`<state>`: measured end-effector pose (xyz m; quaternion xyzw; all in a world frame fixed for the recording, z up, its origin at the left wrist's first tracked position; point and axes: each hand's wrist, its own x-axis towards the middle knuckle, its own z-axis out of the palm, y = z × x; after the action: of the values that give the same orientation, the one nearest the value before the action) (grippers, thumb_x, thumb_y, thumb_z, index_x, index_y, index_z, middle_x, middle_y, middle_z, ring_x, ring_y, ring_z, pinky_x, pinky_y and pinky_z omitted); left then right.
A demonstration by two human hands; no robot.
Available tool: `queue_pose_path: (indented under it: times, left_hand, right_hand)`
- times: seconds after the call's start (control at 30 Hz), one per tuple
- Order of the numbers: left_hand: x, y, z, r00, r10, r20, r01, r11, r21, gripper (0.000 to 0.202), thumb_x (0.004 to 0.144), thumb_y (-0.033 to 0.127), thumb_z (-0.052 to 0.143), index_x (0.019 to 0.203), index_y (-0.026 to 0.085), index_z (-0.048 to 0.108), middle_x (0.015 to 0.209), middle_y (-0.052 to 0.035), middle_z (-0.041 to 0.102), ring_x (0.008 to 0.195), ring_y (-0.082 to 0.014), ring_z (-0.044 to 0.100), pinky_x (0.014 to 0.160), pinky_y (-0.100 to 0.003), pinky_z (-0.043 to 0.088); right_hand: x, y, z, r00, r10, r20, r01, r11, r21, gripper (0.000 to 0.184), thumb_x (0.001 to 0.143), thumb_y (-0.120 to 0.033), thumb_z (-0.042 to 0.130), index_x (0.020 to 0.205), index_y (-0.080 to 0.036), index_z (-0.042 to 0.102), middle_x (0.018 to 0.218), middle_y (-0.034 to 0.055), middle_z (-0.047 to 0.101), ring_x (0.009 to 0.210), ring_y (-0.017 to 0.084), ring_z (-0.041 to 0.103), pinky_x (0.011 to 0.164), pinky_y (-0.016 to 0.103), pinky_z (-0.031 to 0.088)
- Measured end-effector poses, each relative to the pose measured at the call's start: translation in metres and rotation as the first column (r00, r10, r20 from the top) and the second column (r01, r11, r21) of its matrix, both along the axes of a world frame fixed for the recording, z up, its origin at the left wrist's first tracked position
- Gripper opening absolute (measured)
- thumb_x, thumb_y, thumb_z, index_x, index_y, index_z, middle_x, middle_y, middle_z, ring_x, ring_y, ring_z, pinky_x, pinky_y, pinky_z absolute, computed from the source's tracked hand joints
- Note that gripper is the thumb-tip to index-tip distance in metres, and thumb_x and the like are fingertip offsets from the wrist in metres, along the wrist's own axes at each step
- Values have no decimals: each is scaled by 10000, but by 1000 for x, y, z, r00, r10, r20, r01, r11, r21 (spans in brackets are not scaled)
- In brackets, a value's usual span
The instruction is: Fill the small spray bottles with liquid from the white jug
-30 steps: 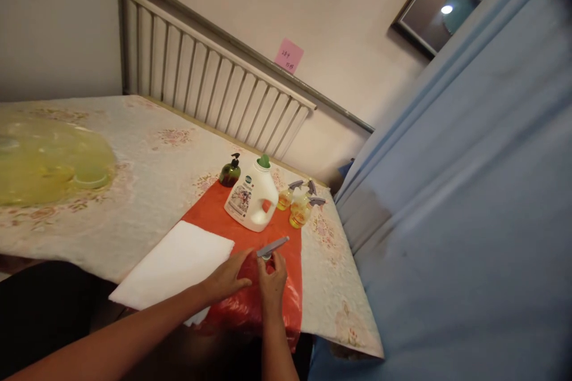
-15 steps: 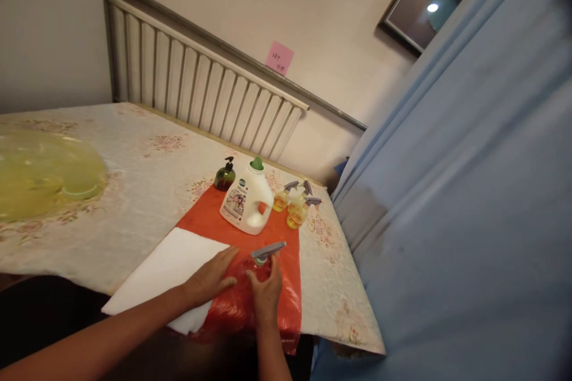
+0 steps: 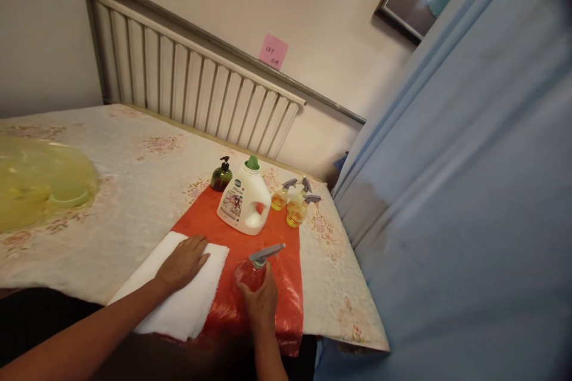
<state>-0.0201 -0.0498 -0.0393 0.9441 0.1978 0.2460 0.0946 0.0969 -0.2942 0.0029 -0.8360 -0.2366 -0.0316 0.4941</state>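
My right hand [image 3: 260, 292] is wrapped around the body of a clear spray bottle [image 3: 251, 274] with a grey trigger head, standing on a red plastic sheet [image 3: 286, 309]. Flat on a folded white cloth [image 3: 179, 309] lies my left hand [image 3: 185, 262], its fingers stretched out. Beyond the hands stands a white detergent jug [image 3: 243, 202] with a green spout. To its left is a dark green pump bottle [image 3: 221, 177]. Several spray bottles [image 3: 295, 209] with yellow liquid and grey triggers stand to the jug's right.
A flowered tablecloth [image 3: 156, 202] covers the table. At the far left sits a translucent yellow plastic mass [image 3: 49, 178]. A radiator [image 3: 196, 89] runs along the wall behind, and a blue curtain [image 3: 447, 202] hangs close on the right.
My left hand has moved left, away from the spray bottle, onto the white cloth. My right hand keeps its hold on the bottle. The view has shifted slightly.
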Motion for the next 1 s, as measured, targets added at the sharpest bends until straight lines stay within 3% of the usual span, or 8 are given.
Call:
queue_pose_path:
  times: [0.23,0.53,0.77,1.0]
  left_hand:
    - [-2,-7,17,999,-10,-32,9,999,-36,358,958,355,425,1156,160,650,1231,-158,670,1143,-310,611,1003,-471,458]
    - [-2,-4,9,1000,-2,-15,1,1000,-17,378,964,365,422,1187,156,644,1255,-161,670,1169,-311,609,1024,-477,451]
    - [-2,-5,11,1000,17,-25,-18,1000,-17,395,960,367,433,1212,151,647,1256,-156,679,1165,-313,618,1043,-482,447]
    - [-3,-3,6,1000,28,2,-28,999,-16,385,959,394,441,1189,181,664,1247,-139,695,1162,-307,632,1032,-478,468]
  right_hand:
    - [13,-16,19,983,-39,-181,51,997,62,716,586,-293,796,1264,-114,650,1227,169,709,1173,352,655,1010,443,512]
    - [69,-31,34,962,-100,-253,159,961,225,729,604,-434,773,1250,-120,652,1191,137,725,1081,294,686,935,360,527]
    - [122,0,35,942,-321,-97,334,925,182,681,640,-493,729,1213,-131,663,1111,137,743,959,284,697,850,348,526]
    - [165,54,23,928,-370,-36,371,912,176,656,655,-479,727,1206,-134,643,1142,161,727,1008,292,690,874,361,522]
